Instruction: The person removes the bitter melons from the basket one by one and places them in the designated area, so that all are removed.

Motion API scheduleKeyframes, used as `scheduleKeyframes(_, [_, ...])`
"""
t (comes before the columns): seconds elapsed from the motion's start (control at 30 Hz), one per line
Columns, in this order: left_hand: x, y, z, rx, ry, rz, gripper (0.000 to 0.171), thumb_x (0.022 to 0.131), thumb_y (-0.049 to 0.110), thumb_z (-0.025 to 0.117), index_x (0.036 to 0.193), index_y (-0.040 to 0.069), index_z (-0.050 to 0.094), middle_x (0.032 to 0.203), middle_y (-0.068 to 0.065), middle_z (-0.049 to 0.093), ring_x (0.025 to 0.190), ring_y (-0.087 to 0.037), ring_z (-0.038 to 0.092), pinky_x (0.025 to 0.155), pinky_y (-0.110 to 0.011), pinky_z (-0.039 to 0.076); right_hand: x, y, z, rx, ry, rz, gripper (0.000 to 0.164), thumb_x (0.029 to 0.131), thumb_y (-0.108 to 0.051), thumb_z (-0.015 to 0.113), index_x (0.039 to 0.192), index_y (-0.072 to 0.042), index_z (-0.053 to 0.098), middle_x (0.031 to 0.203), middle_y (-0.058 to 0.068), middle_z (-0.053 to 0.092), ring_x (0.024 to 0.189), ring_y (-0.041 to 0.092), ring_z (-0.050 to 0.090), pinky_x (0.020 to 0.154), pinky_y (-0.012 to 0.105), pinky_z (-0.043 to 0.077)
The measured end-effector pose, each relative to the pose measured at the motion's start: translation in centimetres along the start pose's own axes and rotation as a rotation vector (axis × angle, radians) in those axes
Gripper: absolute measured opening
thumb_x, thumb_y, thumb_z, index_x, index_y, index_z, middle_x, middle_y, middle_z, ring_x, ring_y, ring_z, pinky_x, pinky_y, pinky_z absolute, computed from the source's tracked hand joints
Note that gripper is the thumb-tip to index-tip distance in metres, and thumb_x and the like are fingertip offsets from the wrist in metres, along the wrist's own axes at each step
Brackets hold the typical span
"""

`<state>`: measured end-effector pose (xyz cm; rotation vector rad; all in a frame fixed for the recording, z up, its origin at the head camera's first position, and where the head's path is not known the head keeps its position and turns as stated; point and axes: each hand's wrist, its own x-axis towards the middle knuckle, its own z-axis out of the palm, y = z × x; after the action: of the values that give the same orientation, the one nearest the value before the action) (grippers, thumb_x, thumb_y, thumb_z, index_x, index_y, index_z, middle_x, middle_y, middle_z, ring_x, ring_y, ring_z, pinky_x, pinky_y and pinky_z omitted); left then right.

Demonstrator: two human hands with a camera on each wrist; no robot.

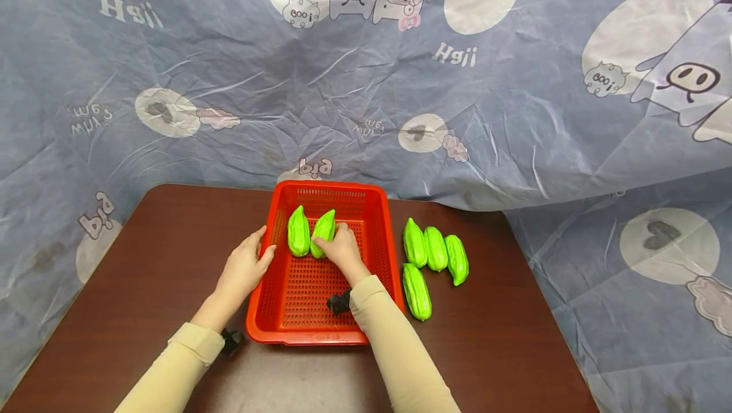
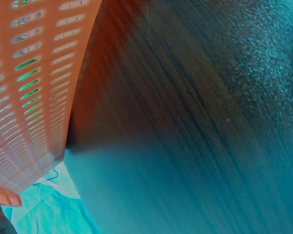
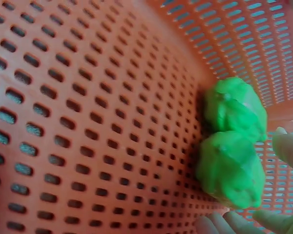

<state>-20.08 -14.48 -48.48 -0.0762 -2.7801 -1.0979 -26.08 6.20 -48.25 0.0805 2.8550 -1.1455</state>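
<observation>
A red plastic basket (image 1: 326, 337) with slotted walls stands on the table. My left hand (image 1: 243, 267) holds its left rim, thumb over the edge and fingers on the outer side. Inside lie two bright green bitter melons, side by side near the far left: the left melon (image 1: 298, 232) and the right melon (image 1: 323, 233). My right hand (image 1: 345, 251) reaches into the basket around the right melon, thumb on one side and fingers on the other. In the right wrist view, a small gap shows between the thumb (image 3: 288, 148) and the nearer melon (image 3: 230, 170).
Right of the basket, several more bitter melons lie on the dark brown table (image 1: 503, 337): three in a row (image 1: 436, 249) and a single one (image 1: 417, 292) closer to me. A grey-blue patterned cloth (image 1: 354, 95) hangs behind the table and along its right side.
</observation>
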Motion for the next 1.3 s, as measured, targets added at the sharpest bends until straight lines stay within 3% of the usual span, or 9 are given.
scheduleKeyframes(0.5, [-0.1,0.1,0.0,-0.013,-0.005,-0.017,0.060,0.098,0.027,0.057,0.148,-0.002,0.040,0.118,-0.025,0.061,0.100,-0.036,0.063,0.086,-0.054,0.054,0.2,0.4,1.9,-0.050,-0.014,0.056,0.072,0.086,-0.038,0.074,0.135,0.005,0.043,0.119,0.024,0.056,0.109,0.038,0.060,0.092,0.047,0.051])
scheduleKeyframes(0.77, [-0.1,0.1,0.0,-0.012,0.002,-0.011,0.059,0.098,0.026,0.058,0.147,-0.003,0.040,0.117,-0.026,0.061,0.100,-0.036,0.063,0.085,-0.054,0.054,0.2,-0.1,2.2,0.007,-0.018,0.106,0.071,0.085,-0.030,0.077,0.136,0.005,0.042,0.119,0.025,0.057,0.107,0.037,0.061,0.090,0.047,0.052])
scheduleKeyframes(1.07, [-0.1,0.1,-0.1,-0.009,0.001,0.001,0.059,0.099,0.027,0.056,0.147,-0.003,0.040,0.115,-0.025,0.062,0.098,-0.036,0.064,0.085,-0.053,0.054,-0.3,-0.5,1.1,0.053,-0.018,0.146,0.060,0.084,-0.025,0.077,0.130,0.003,0.049,0.112,0.021,0.062,0.103,0.035,0.063,0.087,0.044,0.054])
scheduleKeyframes(1.3, [-0.1,0.1,-0.2,-0.003,-0.001,0.004,0.059,0.098,0.026,0.056,0.147,-0.004,0.040,0.115,-0.026,0.062,0.099,-0.037,0.063,0.084,-0.054,0.054,-0.6,-0.7,-0.7,0.104,-0.020,0.144,0.062,0.084,-0.025,0.076,0.133,0.002,0.049,0.115,0.020,0.064,0.105,0.033,0.064,0.087,0.042,0.054])
